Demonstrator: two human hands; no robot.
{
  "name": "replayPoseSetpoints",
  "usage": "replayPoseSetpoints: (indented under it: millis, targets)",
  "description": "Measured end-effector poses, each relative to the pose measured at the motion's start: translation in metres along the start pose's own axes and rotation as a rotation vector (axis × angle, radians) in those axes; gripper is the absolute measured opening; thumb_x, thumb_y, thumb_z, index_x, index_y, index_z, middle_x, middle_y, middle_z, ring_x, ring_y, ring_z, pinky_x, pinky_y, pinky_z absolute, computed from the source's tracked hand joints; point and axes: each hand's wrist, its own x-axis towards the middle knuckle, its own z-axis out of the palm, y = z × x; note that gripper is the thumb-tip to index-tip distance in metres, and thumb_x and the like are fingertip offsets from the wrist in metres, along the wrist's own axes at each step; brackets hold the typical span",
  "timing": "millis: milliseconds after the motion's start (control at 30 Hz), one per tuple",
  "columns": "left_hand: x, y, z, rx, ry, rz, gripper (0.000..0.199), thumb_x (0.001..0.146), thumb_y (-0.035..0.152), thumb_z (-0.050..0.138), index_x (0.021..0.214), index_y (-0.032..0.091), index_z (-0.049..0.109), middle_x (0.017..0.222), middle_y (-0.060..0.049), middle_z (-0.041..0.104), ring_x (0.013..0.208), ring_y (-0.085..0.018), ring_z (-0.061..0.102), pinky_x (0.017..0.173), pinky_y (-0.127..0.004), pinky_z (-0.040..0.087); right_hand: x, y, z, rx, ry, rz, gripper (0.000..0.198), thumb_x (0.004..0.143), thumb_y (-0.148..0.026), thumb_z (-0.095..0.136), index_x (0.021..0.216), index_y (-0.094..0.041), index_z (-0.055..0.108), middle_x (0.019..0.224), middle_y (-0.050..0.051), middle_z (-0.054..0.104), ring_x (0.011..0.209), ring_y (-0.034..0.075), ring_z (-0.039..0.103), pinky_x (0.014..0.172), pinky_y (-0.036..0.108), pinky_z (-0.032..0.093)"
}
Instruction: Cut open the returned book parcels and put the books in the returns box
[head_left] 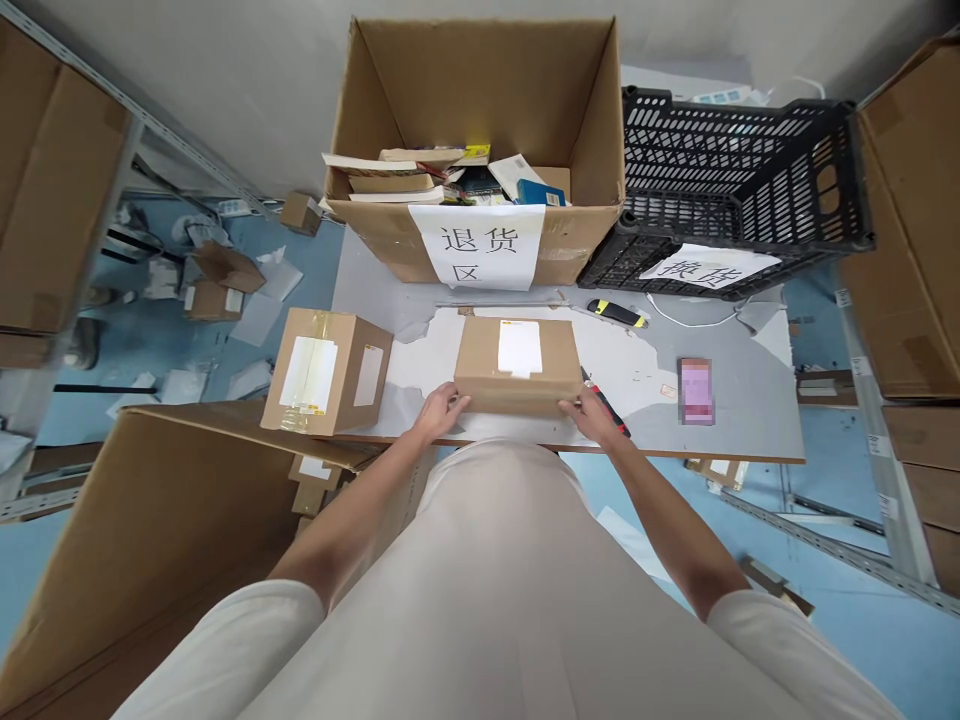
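A closed cardboard box (476,360) with a white label (519,348) on top lies on the table in front of me. My left hand (441,412) grips its near left corner, the thumb against the front side. At the opposite corner, my right hand (590,412) holds the box the same way. A red and black utility knife (611,405) lies just beside my right hand, partly hidden by it. Behind the box rests a second knife, black and yellow (616,313). To the left stands another taped carton (346,375) with white labels.
A large open carton (375,240) of books stands at the table's back, beside a black plastic crate (750,225). A phone-like object (697,391) lies on the right of the table (750,420). A big open box (187,520) is at my lower left; shelves with cartons flank both sides.
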Motion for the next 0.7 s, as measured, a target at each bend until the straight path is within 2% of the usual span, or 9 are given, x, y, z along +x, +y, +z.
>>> replayPoseSetpoints:
  millis: [67,167,333,433,500,600,700]
  targets:
    - [0.004,0.016,-0.011,0.117,0.053,0.01,0.04,0.088,0.05,0.042,0.084,0.017,0.063,0.088,-0.01,0.065,0.081,-0.021,0.061,0.072,-0.032,0.049,0.005,-0.012,-0.013,-0.147,0.025,-0.004,0.035,0.091,-0.043,0.042,0.109,-0.018,0.059,0.11,0.012,0.065,0.1,0.026,0.06,0.084,0.036,0.047]
    - [0.012,0.037,-0.018,0.248,0.148,-0.045,0.043,0.091,0.05,0.035,0.069,0.019,0.057,0.07,-0.007,0.06,0.071,-0.02,0.057,0.066,-0.03,0.041,0.016,-0.027,-0.021,-0.291,0.04,0.062,0.044,0.095,-0.051,0.032,0.099,-0.018,0.06,0.099,0.014,0.067,0.093,0.028,0.062,0.078,0.034,0.044]
    - [0.026,0.051,-0.017,0.303,0.201,-0.135,0.045,0.092,0.05,0.034,0.063,0.02,0.052,0.063,-0.006,0.058,0.065,-0.02,0.054,0.061,-0.029,0.032,0.034,-0.029,-0.021,-0.34,0.037,0.152,0.054,0.094,-0.058,0.027,0.088,-0.017,0.062,0.088,0.016,0.068,0.089,0.029,0.063,0.076,0.034,0.043]
    - [0.028,0.052,-0.018,0.322,0.197,-0.137,0.045,0.093,0.05,0.034,0.065,0.02,0.053,0.064,-0.007,0.059,0.067,-0.021,0.055,0.061,-0.029,0.031,0.031,-0.008,-0.025,-0.18,0.01,0.136,0.058,0.095,-0.057,0.022,0.1,-0.016,0.063,0.09,0.012,0.068,0.084,0.024,0.064,0.077,0.033,0.045]
    - [0.026,0.052,-0.018,0.328,0.193,-0.137,0.046,0.092,0.051,0.034,0.066,0.02,0.054,0.064,-0.008,0.06,0.067,-0.022,0.056,0.06,-0.03,0.031,0.021,0.014,-0.028,-0.174,0.081,0.177,0.052,0.096,-0.051,0.026,0.117,-0.015,0.058,0.102,0.012,0.067,0.091,0.023,0.063,0.082,0.034,0.046]
    - [0.022,0.054,-0.018,0.308,0.195,-0.168,0.048,0.092,0.054,0.033,0.07,0.019,0.058,0.067,-0.008,0.062,0.067,-0.022,0.057,0.06,-0.029,0.033,0.002,0.045,-0.023,-0.461,0.146,0.341,0.055,0.087,-0.044,0.052,0.134,-0.014,0.045,0.122,0.018,0.057,0.111,0.029,0.053,0.089,0.039,0.044]
    - [0.018,0.055,-0.016,0.259,0.206,-0.2,0.05,0.093,0.054,0.031,0.08,0.017,0.063,0.075,-0.009,0.067,0.072,-0.022,0.06,0.064,-0.03,0.039,-0.009,0.064,-0.014,-0.658,0.048,0.492,0.055,0.085,-0.032,0.057,0.136,-0.016,0.041,0.124,0.017,0.053,0.113,0.03,0.05,0.088,0.04,0.044]
